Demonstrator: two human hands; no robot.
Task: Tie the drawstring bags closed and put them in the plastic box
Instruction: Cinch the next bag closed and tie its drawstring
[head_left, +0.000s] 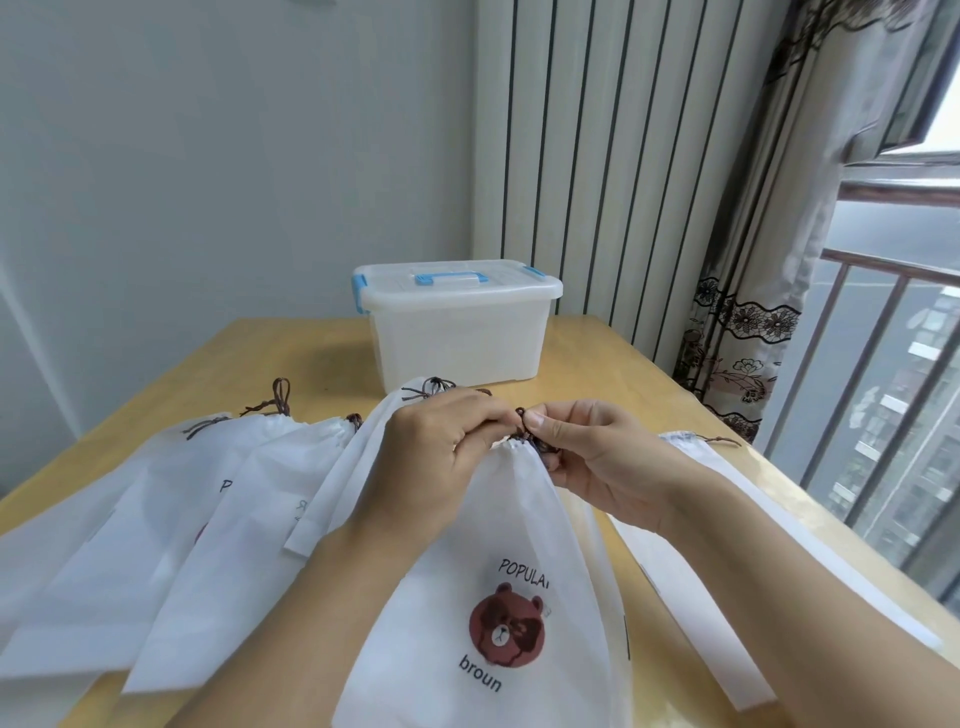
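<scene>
A white drawstring bag (498, 545) with a brown bear print lies in front of me, its mouth gathered tight. My left hand (441, 457) and my right hand (587, 452) both pinch its brown drawstring (522, 423) at the gathered top. Several more white bags lie fanned out on the left (171, 525), with brown cords at their tops, and one lies flat on the right (769, 545). The translucent plastic box (457, 332) with blue latches and handle stands behind them with its lid on.
Everything sits on a light wooden table (156, 384). A white wall and striped panel stand behind it. A patterned curtain (748, 332) and a window with a railing run along the right side.
</scene>
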